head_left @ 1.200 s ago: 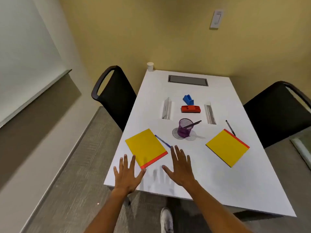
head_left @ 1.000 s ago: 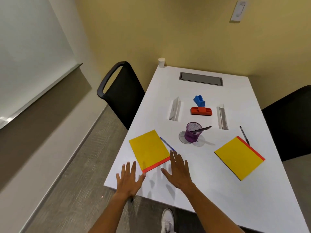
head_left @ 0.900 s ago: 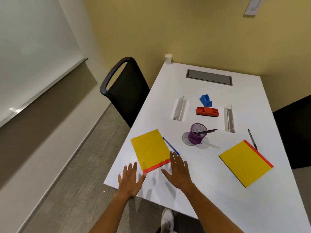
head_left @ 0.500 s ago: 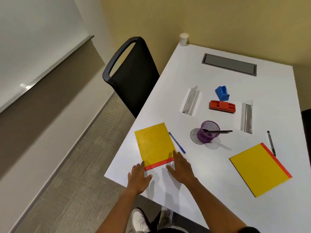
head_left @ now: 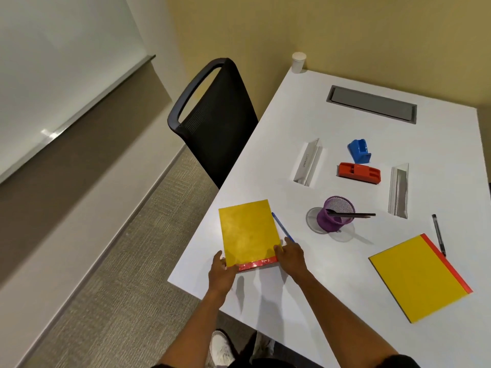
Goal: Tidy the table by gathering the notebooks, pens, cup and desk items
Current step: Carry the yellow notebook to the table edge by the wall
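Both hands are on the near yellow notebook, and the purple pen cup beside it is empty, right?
Not quite. The head view shows both hands, left hand and right hand, on the near yellow notebook, but the purple pen cup is not empty: a dark pen lies across its rim.

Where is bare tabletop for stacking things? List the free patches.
Free: the near edge between the hands and the right notebook; the strip between the cup and the left name card; the far right corner past the grommet. Crowded: the middle, around the pen holder, red organiser and blue holder.
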Demonstrator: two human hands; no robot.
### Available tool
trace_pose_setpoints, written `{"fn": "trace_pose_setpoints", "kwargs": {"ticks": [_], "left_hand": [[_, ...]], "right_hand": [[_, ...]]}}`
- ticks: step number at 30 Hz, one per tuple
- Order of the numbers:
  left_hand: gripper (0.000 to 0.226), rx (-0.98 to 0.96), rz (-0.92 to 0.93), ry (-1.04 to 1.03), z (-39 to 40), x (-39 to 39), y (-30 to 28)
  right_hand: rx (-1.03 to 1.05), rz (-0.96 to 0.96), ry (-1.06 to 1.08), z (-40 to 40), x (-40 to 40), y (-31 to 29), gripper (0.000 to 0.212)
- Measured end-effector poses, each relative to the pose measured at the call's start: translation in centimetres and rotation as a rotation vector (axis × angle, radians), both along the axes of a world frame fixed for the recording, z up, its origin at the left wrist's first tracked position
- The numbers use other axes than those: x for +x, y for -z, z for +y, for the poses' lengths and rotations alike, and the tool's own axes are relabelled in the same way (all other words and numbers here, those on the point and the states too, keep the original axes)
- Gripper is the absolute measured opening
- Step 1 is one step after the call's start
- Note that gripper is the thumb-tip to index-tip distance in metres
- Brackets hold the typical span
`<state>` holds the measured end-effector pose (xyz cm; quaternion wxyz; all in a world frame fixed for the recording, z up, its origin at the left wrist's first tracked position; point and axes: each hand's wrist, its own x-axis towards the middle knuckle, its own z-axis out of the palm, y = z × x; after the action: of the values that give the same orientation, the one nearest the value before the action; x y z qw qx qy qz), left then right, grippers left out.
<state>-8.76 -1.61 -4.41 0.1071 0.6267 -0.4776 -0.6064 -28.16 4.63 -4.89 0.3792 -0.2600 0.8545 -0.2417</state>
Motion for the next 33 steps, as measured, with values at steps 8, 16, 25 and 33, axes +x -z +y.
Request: {"fn": "trace_pose_setpoints", "kwargs": {"ticks": [8, 16, 25, 33], "left_hand": [[0.074, 0.155, 0.207, -0.377, -1.5, 0.8, -1.3], [0.032, 0.213, 0.315, -0.535, -1.1, 1.2, -2.2], [0.014, 0.231, 0.612, -0.725, -1.0, 1.7, -3.7], [0.012, 0.175, 0.678, -0.689, -1.3, 3.3, -4.9]], "right_hand": [[-0.139, -0.245, 0.236, 0.2, -1.4, -0.8, 0.032], [-0.200, -0.750, 0.248, 0.1, -2.4, -2.5, 0.034], [-0.304, -1.042, 0.225, -1.4, -0.8, -3.8, 0.043], [-0.370, -1.093, 0.181, -3.3, 4.8, -5.0, 0.042]]}}
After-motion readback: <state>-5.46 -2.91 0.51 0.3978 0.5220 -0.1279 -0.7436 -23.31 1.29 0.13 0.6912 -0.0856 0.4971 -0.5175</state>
